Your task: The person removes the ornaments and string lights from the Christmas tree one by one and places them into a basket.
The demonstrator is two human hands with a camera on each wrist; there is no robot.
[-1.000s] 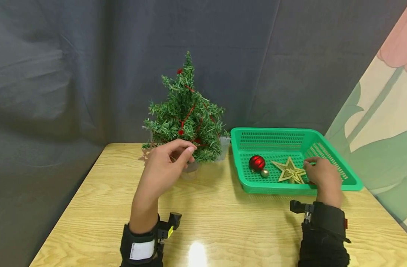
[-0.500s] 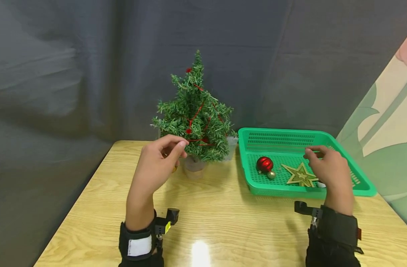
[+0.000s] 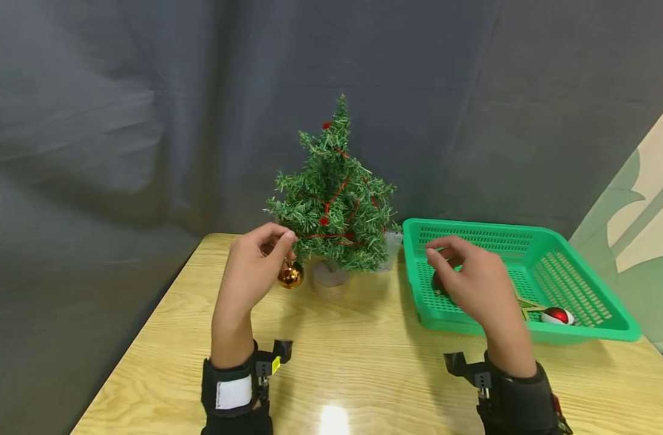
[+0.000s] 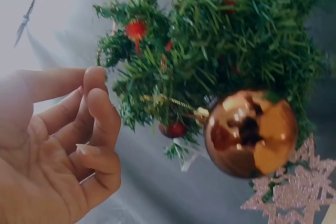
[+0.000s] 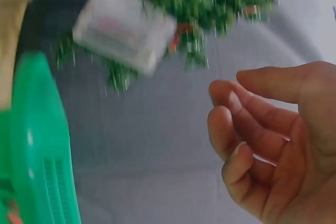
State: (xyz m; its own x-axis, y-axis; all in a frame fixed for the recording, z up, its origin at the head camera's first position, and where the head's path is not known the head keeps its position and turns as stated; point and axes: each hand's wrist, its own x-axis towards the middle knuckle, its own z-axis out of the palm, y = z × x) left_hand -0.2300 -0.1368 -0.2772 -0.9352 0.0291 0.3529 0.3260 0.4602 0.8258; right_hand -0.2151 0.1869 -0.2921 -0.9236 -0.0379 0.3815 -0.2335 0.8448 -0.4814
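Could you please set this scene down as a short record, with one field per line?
Surface: wooden table
Tree: green, upright, trimmed with red
Gold ball: hanging by the tree's lower left; what its cord hangs from is unclear
Left hand: beside the gold ball, thumb and forefinger together
Right hand: over the basket's left part, holding nothing visible
Basket: green, right of the tree
Contents: star, partly hidden; red-and-white ornament
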